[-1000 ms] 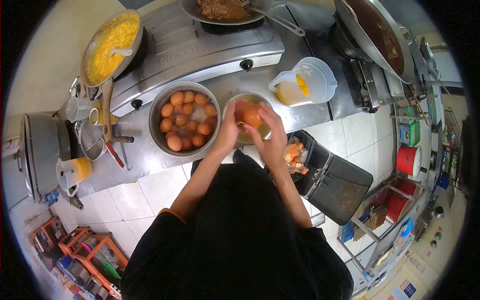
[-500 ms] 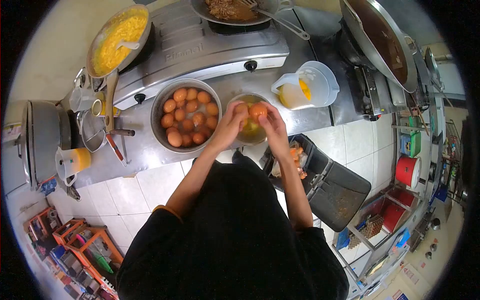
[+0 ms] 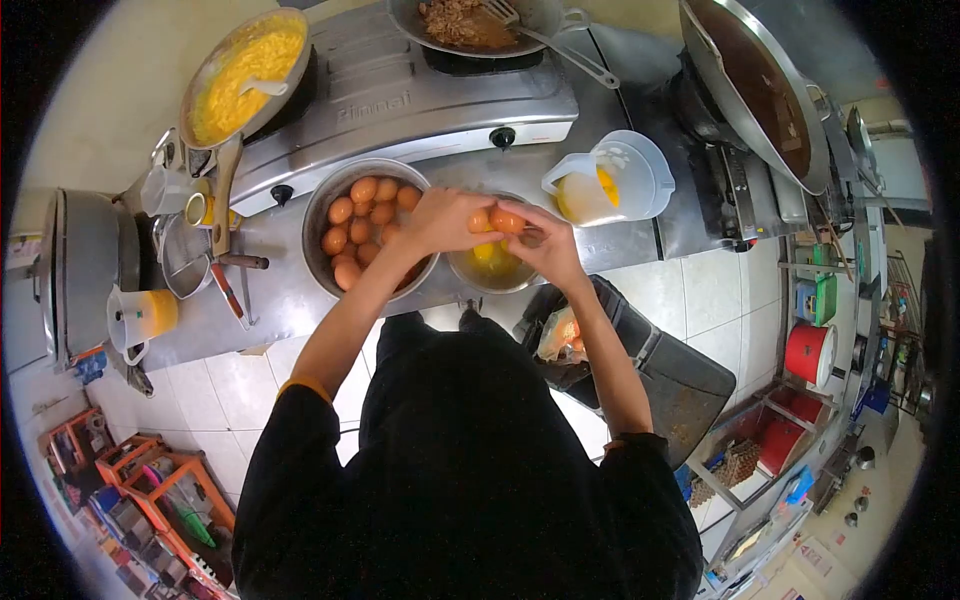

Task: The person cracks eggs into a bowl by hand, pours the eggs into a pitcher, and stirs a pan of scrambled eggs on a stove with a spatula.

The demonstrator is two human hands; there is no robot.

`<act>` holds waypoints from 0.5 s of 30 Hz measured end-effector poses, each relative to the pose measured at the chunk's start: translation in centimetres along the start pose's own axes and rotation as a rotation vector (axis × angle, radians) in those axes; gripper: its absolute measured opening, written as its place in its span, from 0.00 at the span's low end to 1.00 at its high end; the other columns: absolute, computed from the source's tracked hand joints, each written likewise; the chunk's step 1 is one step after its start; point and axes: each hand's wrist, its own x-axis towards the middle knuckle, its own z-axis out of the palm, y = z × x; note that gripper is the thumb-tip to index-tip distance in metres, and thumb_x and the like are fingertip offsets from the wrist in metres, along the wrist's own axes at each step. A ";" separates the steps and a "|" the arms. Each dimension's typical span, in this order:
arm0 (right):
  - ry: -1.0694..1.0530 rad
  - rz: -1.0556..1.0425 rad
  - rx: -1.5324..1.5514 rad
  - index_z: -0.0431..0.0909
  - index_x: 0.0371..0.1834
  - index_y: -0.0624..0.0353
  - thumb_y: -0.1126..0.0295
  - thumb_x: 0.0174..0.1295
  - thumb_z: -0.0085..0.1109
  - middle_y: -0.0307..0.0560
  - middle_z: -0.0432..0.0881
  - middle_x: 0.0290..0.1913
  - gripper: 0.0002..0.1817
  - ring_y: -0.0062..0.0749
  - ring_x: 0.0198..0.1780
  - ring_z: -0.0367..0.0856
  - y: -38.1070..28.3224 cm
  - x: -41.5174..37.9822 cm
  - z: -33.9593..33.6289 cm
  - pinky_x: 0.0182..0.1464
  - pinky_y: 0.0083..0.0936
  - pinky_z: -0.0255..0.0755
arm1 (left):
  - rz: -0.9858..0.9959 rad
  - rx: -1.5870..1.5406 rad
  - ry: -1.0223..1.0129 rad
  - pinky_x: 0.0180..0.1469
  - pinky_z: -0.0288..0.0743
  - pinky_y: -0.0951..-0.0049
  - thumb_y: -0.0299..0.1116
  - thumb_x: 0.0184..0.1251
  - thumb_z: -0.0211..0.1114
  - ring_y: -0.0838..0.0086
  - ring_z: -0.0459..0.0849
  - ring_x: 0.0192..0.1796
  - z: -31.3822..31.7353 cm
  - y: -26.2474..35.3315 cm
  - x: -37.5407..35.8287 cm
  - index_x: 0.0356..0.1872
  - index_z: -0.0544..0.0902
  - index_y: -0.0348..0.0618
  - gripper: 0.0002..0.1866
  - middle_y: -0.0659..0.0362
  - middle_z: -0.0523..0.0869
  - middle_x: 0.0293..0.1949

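Note:
Over a small metal bowl (image 3: 465, 270), my left hand (image 3: 443, 222) and my right hand (image 3: 550, 250) are close together, fingers closed on brown eggshell. One piece of eggshell (image 3: 479, 221) sits at my left fingertips, and another eggshell piece (image 3: 508, 221) is in my right fingers. Below them, yellow yolks (image 3: 492, 258) and clear egg white lie in the bowl. Just left stands a larger metal pot (image 3: 313, 240) with several whole brown eggs (image 3: 341, 211); my left forearm crosses its right side and hides part of them.
A plastic jug (image 3: 640, 180) with yellow liquid stands right of the bowl. Behind is a stove (image 3: 370, 100) with a pan of yellow food (image 3: 250, 80) and another pan (image 3: 545, 15). An open black bin (image 3: 655, 345) holding shells is below right. A strainer (image 3: 185, 265) lies left.
My left hand has moved over the right edge of the egg pot, turning its back up. My right hand has shifted slightly right. More yellow yolk shows in the bowl below.

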 end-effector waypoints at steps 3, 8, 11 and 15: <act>0.052 -0.027 -0.163 0.80 0.62 0.55 0.82 0.55 0.67 0.50 0.82 0.61 0.28 0.34 0.58 0.83 2.0 0.1 0.3 0.57 0.28 0.81 | -0.020 0.135 -0.094 0.43 0.81 0.56 0.54 0.55 0.70 0.51 0.88 0.42 1.4 -0.7 1.0 0.50 0.85 0.47 0.27 0.48 0.89 0.40; 0.179 -0.092 -0.209 0.83 0.60 0.53 0.82 0.53 0.67 0.53 0.82 0.60 0.28 0.39 0.58 0.84 4.1 0.1 1.0 0.55 0.28 0.81 | -0.065 0.182 0.061 0.44 0.81 0.55 0.54 0.55 0.69 0.55 0.88 0.40 4.3 -0.8 1.2 0.52 0.85 0.52 0.26 0.52 0.90 0.39; 0.184 -0.132 -0.294 0.83 0.59 0.53 0.83 0.53 0.66 0.53 0.81 0.61 0.28 0.41 0.58 0.84 4.6 -0.2 0.7 0.54 0.29 0.82 | -0.052 0.230 0.156 0.46 0.80 0.57 0.52 0.54 0.69 0.58 0.88 0.41 5.4 -1.5 1.1 0.54 0.85 0.53 0.26 0.54 0.89 0.42; 0.075 -0.259 -0.529 0.82 0.62 0.51 0.82 0.54 0.66 0.54 0.79 0.63 0.28 0.44 0.55 0.84 5.3 -0.9 -0.9 0.54 0.30 0.81 | -0.007 0.362 0.089 0.55 0.75 0.58 0.44 0.55 0.69 0.65 0.88 0.49 4.2 -2.1 0.8 0.58 0.82 0.54 0.26 0.56 0.88 0.48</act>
